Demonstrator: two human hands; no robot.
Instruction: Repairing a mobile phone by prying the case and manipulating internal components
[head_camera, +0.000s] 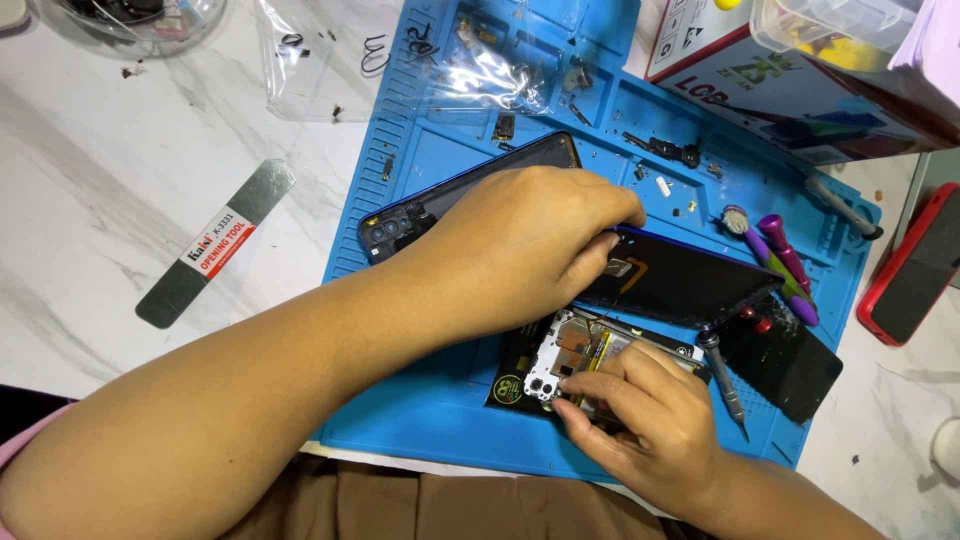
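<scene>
White worktop (90, 170) carries a blue mat (420, 420). Left hand (520, 250) presses a dark phone back (680, 280), fingers curled on it. Right hand (650, 420) fingers pinch the open phone (580, 350) near the front edge.

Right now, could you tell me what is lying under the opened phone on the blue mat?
Under the opened phone a black sheet shows at its left edge, resting on the blue mat. The right hand covers the phone's lower part, so how far the sheet extends there is hidden.

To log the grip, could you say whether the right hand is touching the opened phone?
Touching: the head view shows the right hand fingertips pressed on the opened phone.
</scene>
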